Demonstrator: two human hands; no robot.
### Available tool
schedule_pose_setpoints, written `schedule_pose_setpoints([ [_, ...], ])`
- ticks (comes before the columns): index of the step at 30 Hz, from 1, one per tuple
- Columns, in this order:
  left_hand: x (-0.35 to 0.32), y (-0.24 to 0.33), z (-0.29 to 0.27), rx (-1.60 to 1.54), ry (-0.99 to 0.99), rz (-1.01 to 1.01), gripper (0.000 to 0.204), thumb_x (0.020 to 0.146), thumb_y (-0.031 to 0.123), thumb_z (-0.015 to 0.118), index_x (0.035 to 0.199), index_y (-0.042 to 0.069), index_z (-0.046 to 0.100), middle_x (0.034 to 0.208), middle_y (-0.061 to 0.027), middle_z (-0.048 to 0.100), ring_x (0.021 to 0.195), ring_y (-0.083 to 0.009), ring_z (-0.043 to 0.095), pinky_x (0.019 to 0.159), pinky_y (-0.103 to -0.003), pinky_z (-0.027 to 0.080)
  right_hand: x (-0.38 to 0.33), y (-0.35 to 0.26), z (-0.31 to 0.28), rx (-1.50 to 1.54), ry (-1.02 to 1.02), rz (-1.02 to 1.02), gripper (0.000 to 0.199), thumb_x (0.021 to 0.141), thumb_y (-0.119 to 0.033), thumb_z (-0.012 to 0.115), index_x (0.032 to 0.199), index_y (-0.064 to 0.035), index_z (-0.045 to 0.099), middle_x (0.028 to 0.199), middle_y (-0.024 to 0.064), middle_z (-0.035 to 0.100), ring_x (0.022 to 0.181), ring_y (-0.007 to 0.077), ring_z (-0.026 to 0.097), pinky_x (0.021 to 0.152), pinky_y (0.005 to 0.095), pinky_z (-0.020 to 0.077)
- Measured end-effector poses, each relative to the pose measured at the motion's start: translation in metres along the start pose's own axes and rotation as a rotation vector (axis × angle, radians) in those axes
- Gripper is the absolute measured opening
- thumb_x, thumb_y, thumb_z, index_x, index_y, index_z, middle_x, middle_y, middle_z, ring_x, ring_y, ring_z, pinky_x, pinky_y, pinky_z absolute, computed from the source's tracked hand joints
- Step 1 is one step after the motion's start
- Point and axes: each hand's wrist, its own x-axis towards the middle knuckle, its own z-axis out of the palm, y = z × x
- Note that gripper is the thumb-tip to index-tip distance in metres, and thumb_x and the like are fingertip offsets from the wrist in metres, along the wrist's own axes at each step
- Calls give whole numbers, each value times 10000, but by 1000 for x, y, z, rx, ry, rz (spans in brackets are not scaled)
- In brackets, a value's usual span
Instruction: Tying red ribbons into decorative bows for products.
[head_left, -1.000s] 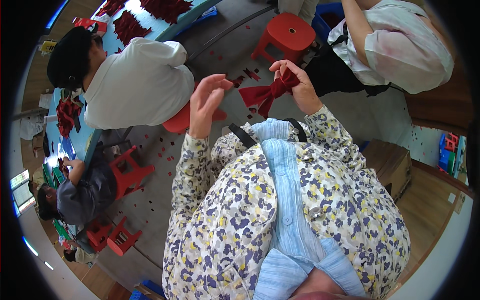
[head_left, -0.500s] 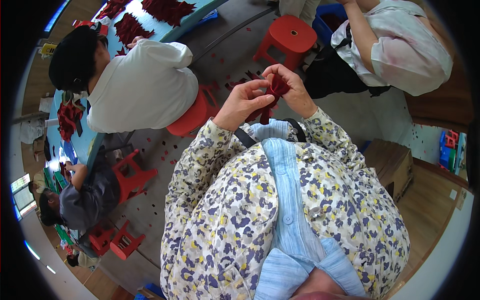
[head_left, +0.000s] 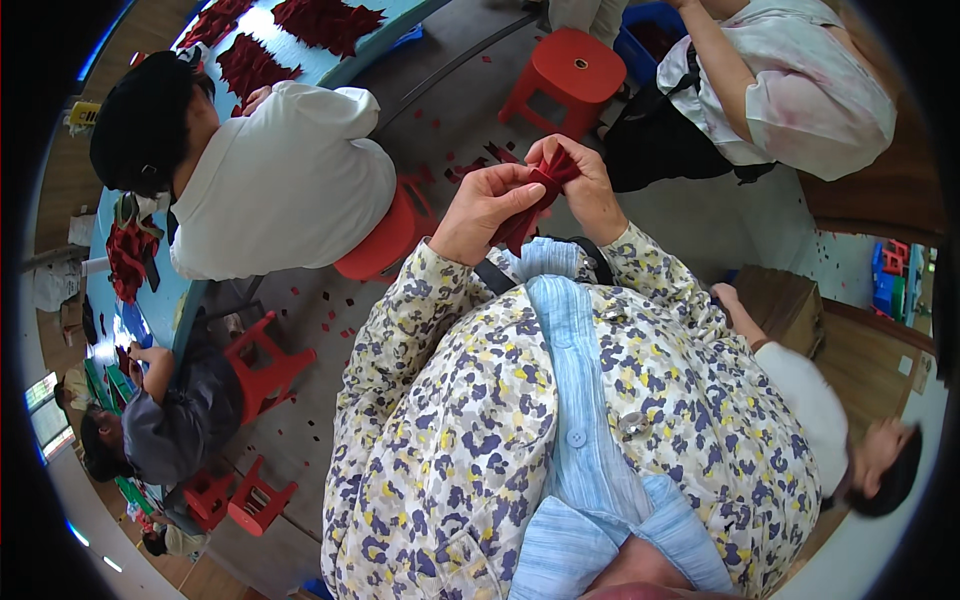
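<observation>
In front of my chest I hold a dark red fabric bow (head_left: 546, 181) between both hands. My left hand (head_left: 478, 207) pinches its near left side, the thumb lying along the cloth. The fingers of my right hand (head_left: 594, 197) are curled round the gathered folds at its upper right. Pointed tails of the bow hang down beneath the left fingers. Some fingertips are hidden behind the cloth.
At upper left a light blue table (head_left: 335, 62) bears piles of red bows (head_left: 325, 24). A seated person in white (head_left: 285, 185) is close on my left. Ahead stand a red stool (head_left: 568, 75) and a blue bin (head_left: 640, 45). Cardboard (head_left: 775, 300) sits at right.
The bow has turned in my hands, and more of its folded loop shows at upper right. My right fingers have shifted on it. Another person in white has come into view at lower right.
</observation>
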Motion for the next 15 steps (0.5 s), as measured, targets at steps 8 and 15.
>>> schedule_pose_setpoints([
  [8, 3, 4, 3, -44, 2, 46, 306, 844, 82, 650, 1101, -52, 553, 927, -117, 646, 806, -158, 661, 690, -251, 544, 4, 2, -12, -113, 51, 8, 110, 773, 29, 453, 825, -25, 533, 795, 14, 568, 756, 75, 508, 682, 222, 424],
  [15, 15, -3, -6, 11, 37, -4, 264, 839, 31, 625, 1086, -53, 589, 946, -116, 646, 793, -157, 654, 668, -239, 528, -1, 5, -18, -290, 115, -34, 210, 747, 67, 526, 931, -24, 573, 797, 38, 589, 791, 81, 552, 733, 220, 442],
])
